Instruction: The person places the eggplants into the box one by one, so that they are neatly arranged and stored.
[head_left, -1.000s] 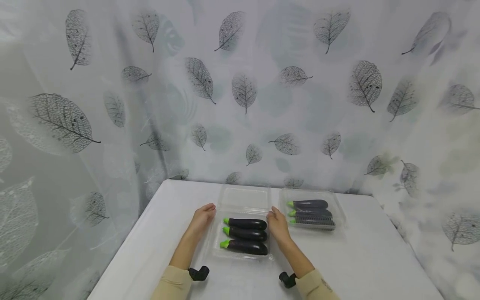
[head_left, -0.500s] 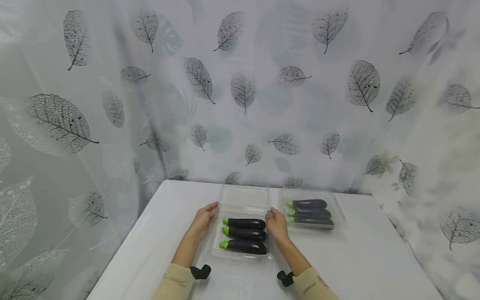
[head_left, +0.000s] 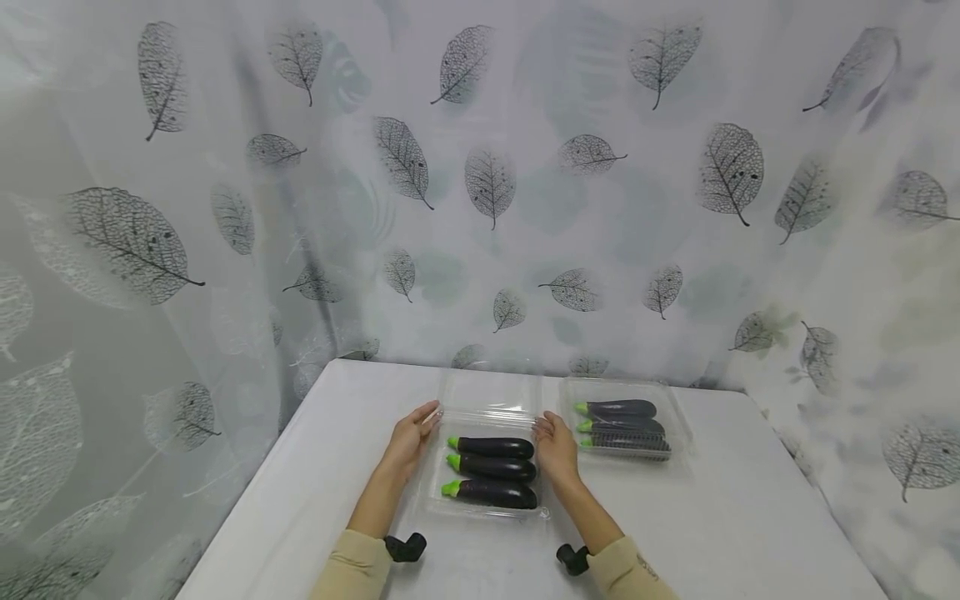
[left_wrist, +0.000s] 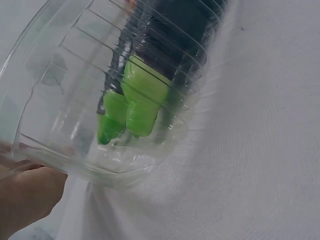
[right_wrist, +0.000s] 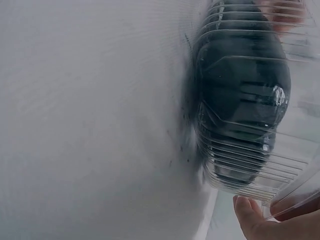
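Note:
A clear plastic clamshell box [head_left: 487, 513] lies on the white table, its lid [head_left: 491, 390] folded back on the far side. Inside are three dark eggplants with green caps: a far one [head_left: 498, 448], a middle one [head_left: 498, 469] and a near one [head_left: 495, 493]. My left hand [head_left: 407, 437] holds the box's left edge near the hinge; some fingertips are hidden behind plastic in the left wrist view. At the right edge, my right hand [head_left: 557, 450] pinches the rim; its thumb and fingers [right_wrist: 247, 212] show below the ribbed wall in the right wrist view.
To the right stands a second clear box [head_left: 681, 421], its lid apparently down, with three eggplants [head_left: 622, 408] inside. A leaf-patterned curtain [head_left: 525, 233] hangs behind and beside the white table [head_left: 720, 517].
The lid's far edge has risen slightly, so it now tilts up against the curtain. My left hand has shifted a little right, onto the box's edge. The eggplants stay in place.

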